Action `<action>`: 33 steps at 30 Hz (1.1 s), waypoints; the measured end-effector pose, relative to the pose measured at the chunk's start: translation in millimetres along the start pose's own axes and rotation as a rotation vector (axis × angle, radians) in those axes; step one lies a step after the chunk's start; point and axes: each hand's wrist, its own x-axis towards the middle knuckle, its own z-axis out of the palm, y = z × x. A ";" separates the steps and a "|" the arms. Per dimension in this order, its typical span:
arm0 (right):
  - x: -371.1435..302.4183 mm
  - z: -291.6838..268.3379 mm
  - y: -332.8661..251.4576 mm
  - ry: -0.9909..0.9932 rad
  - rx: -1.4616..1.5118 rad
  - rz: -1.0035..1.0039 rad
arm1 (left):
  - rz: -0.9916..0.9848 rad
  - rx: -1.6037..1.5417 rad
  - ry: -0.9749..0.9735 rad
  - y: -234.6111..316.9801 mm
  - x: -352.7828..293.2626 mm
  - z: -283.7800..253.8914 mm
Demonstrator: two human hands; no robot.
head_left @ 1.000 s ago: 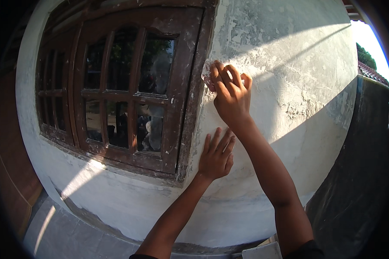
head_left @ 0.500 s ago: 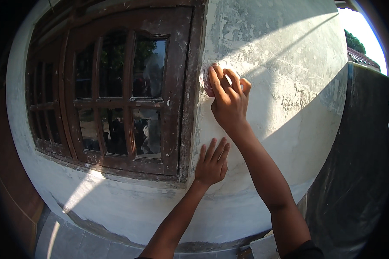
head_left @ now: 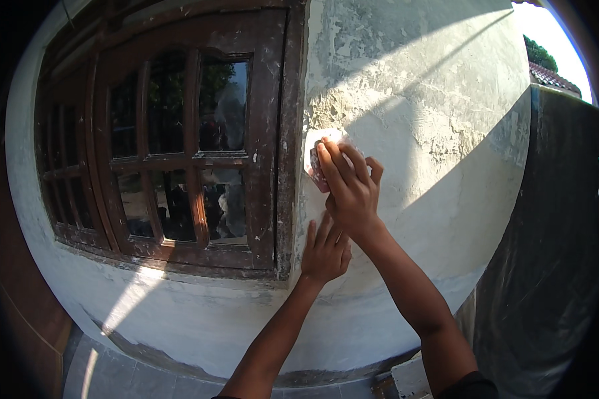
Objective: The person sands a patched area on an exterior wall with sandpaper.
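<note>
Under the fingers of my right hand [head_left: 354, 186] is a reddish, white-smeared piece of sandpaper [head_left: 317, 170], pressed flat against the plastered wall [head_left: 466, 226]. It lies just right of the brown window frame [head_left: 286, 199], and its upper part catches bright sunlight. Most of the piece is covered by the fingers. Lower down, my left hand [head_left: 324, 256] rests flat on the wall with its fingers stretched upward and nothing held. Its fingertips come close beneath the right hand's wrist. Rough, peeling patches mark the plaster above and to the right.
A brown wooden window with glass panes [head_left: 223, 120] fills the left side. At the right hangs a dark sheet [head_left: 539, 266] beyond the wall's edge. Grey floor tiles [head_left: 140, 376] run along the bottom, and a pale block-like object [head_left: 409, 378] stands by my right forearm.
My right hand has slid down the wall with the sandpaper, nearer to my left hand. The left hand stays at the same place on the plaster. The view has shifted slightly.
</note>
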 end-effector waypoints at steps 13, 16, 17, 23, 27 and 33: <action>-68.0 3.7 -4.1 -0.095 0.007 0.009 | -0.025 0.121 -0.168 4.1 2.1 -7.2; -38.6 -2.2 8.9 -0.059 0.084 -0.010 | -0.003 0.079 0.023 1.8 -1.2 4.1; -17.0 -2.6 16.4 -0.018 0.095 -0.014 | -0.009 0.085 0.018 2.4 -0.5 0.3; 35.0 26.9 59.2 -0.022 -0.037 0.006 | 0.035 0.076 0.049 6.8 7.5 -2.8; -45.1 9.0 36.9 -0.074 -0.020 0.021 | 0.002 0.077 0.014 5.9 5.6 -6.9; -57.7 -14.0 33.6 -0.028 0.051 -0.001 | -0.011 0.082 0.109 1.5 1.4 5.7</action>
